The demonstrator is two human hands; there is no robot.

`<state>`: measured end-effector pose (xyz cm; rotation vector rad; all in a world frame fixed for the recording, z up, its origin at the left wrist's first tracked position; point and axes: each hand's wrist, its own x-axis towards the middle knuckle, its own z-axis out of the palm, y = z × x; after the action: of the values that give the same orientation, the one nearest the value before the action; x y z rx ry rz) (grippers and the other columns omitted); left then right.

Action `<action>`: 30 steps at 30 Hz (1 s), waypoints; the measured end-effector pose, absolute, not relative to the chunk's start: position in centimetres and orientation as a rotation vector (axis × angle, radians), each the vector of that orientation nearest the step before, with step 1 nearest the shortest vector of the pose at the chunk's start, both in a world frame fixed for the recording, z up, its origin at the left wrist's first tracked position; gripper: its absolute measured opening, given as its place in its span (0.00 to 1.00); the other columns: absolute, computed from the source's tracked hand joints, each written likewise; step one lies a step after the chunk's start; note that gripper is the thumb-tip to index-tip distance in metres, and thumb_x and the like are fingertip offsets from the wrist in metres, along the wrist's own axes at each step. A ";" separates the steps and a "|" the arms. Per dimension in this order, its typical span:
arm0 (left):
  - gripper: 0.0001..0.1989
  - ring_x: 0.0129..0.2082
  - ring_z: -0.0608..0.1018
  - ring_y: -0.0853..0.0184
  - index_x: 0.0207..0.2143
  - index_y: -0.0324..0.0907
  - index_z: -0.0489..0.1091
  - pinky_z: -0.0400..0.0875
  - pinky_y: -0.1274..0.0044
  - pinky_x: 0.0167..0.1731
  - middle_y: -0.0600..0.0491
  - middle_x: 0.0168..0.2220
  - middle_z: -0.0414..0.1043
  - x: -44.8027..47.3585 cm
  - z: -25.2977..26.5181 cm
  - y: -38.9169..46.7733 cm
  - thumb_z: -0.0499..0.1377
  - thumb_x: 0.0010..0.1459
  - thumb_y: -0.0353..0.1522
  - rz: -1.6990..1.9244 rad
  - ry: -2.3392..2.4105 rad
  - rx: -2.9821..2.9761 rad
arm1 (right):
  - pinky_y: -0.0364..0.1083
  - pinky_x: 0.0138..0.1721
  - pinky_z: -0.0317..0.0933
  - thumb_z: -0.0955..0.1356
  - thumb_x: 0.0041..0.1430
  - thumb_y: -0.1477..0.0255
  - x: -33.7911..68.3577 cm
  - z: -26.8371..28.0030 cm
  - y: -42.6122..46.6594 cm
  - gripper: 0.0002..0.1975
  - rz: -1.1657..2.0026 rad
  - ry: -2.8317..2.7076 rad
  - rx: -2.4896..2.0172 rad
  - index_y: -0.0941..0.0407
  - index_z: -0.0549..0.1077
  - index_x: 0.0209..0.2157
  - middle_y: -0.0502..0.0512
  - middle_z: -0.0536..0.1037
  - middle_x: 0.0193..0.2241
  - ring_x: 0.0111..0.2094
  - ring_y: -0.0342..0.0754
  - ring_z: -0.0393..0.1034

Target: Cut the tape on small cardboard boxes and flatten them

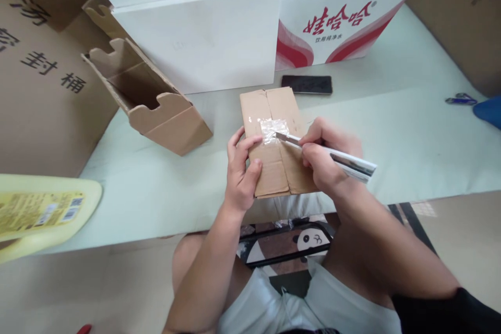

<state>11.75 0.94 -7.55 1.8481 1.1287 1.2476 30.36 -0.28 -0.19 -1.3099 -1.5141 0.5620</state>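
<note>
Printed red with 娃哈哈, smaller 饮用纯净水 below, on white carton | marked 封桶 on brown carton at left | gripping box near front of table with curled left hand | pinching knife in right hand, with blade at tape | with phone just behind, open carton and bottle leftward

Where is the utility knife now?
In the head view, right of centre, the utility knife is in the right hand, its blade tip at the clear tape on the closed cardboard box.
</note>
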 end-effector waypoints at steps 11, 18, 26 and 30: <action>0.23 0.71 0.60 0.49 0.56 0.54 0.70 0.59 0.54 0.68 0.48 0.65 0.61 12.4 -7.9 0.9 0.52 0.67 0.54 1.285 1.176 1.803 | 0.44 0.23 0.48 0.63 0.49 0.74 30.3 0.3 0.2 0.05 0.659 -1.537 -1.330 0.52 0.61 0.22 0.44 0.63 0.16 0.20 0.41 0.55; 0.24 0.70 0.61 0.49 0.56 0.53 0.70 0.59 0.54 0.68 0.47 0.64 0.62 13.3 -7.7 0.9 0.52 0.66 0.55 1.288 1.206 1.799 | 0.45 0.24 0.51 0.62 0.46 0.72 31.5 0.3 0.4 0.05 0.702 -1.459 -1.287 0.52 0.62 0.20 0.44 0.64 0.15 0.20 0.42 0.57; 0.27 0.70 0.62 0.50 0.57 0.54 0.69 0.59 0.54 0.69 0.47 0.64 0.62 14.5 -8.2 1.7 0.51 0.65 0.57 1.225 1.183 1.873 | 0.45 0.24 0.49 0.62 0.44 0.72 33.4 0.7 0.0 0.07 0.746 -1.403 -1.224 0.52 0.59 0.16 0.45 0.62 0.15 0.20 0.42 0.55; 0.28 0.70 0.62 0.49 0.57 0.55 0.69 0.59 0.54 0.69 0.48 0.65 0.62 14.7 -8.0 2.3 0.51 0.64 0.58 1.195 1.156 1.903 | 0.46 0.23 0.47 0.62 0.44 0.72 34.3 1.1 0.0 0.09 0.734 -1.369 -1.170 0.52 0.57 0.15 0.46 0.59 0.14 0.20 0.42 0.53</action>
<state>14.68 2.34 -7.96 1.9027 1.1563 1.1948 34.30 0.04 1.10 -1.1700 -1.3692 0.7342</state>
